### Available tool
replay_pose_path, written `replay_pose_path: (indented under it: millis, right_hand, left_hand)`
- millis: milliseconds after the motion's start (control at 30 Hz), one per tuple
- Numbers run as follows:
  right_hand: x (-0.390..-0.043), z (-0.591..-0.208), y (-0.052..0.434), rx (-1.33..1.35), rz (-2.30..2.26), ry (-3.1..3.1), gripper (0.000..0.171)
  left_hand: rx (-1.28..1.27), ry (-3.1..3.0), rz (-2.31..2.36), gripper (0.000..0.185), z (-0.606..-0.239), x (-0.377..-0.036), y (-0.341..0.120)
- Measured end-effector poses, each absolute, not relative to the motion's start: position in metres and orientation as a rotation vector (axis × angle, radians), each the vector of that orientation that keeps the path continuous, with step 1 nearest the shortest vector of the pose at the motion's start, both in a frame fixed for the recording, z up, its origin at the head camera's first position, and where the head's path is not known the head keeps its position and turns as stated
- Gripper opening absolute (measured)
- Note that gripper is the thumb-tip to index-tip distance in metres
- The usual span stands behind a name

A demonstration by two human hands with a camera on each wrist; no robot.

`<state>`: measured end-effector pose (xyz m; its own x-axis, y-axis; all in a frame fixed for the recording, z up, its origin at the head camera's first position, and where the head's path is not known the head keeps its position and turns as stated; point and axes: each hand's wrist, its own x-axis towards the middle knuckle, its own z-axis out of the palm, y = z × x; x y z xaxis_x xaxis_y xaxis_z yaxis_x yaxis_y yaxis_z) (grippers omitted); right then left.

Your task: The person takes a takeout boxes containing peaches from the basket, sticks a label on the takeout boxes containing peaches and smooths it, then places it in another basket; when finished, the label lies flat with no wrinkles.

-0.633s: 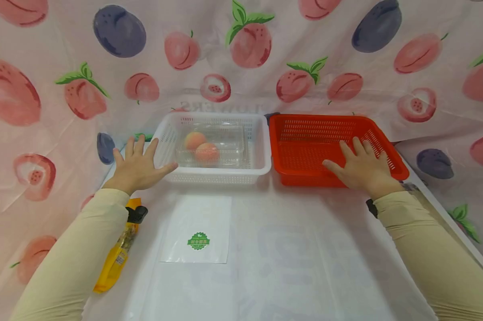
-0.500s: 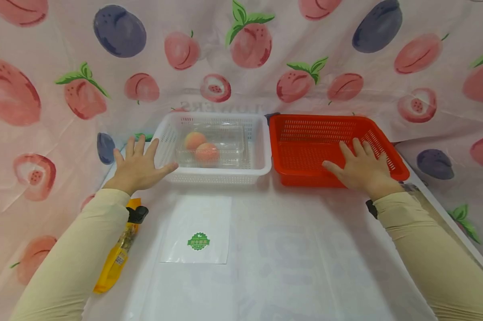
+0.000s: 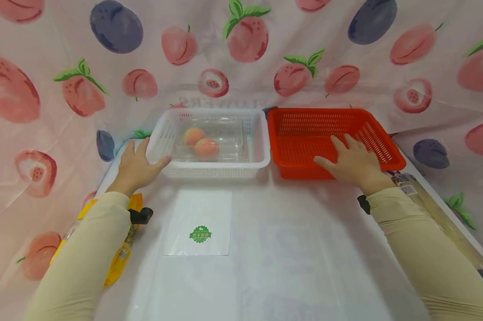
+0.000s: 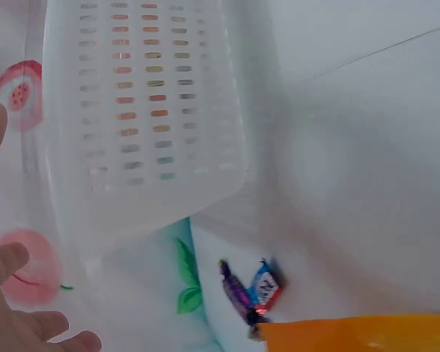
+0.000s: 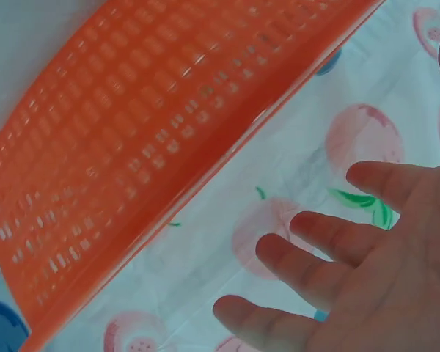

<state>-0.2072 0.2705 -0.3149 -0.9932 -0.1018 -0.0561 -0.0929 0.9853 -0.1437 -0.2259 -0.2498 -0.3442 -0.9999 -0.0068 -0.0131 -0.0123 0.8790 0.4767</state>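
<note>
My left hand (image 3: 136, 169), fingers spread, hovers by the left side of the white basket (image 3: 217, 171) and holds nothing. Inside that basket lies a clear plastic clamshell box (image 3: 229, 138), and two peach-like fruits (image 3: 206, 148) show through or beside its clear plastic. My right hand (image 3: 355, 165) hangs above the near right part of the red basket (image 3: 301, 173), its fingers apart and nothing in them. The right wrist view shows the fingers (image 5: 301, 271) clear of the red basket wall (image 5: 132, 110).
A flat white bag with a green logo (image 3: 197, 218) lies before the white basket. Yellow packages (image 3: 119, 263) lie under my left forearm. Small wrapped candies (image 4: 264, 287) lie near the white basket. A long clear package (image 3: 430, 200) lies along the right edge.
The head view has shifted slightly. Both hands have drawn in a little and their fingers are less spread. More of the yellow packages and the right-edge package now shows.
</note>
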Motion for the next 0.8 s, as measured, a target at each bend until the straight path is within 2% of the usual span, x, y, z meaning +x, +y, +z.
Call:
replay_pose_path:
  millis: [233,500,800]
  right_hand:
    - [-0.213,-0.311,0.246,-0.207,-0.529,3.052,0.102]
    - [-0.249,-0.324,0.187,-0.363,-1.046,2.959,0.090]
    - [-0.265,-0.339,0.149,-0.441,-1.259,2.836,0.081]
  left_hand:
    - [-0.099,2.964,1.109,0.097,-0.360,-0.229,-0.260]
    - [-0.249,2.800,1.491,0.096,-0.376,-0.237,-0.257]
    - [-0.257,2.727,1.646,0.091,-0.392,-0.239,-0.251]
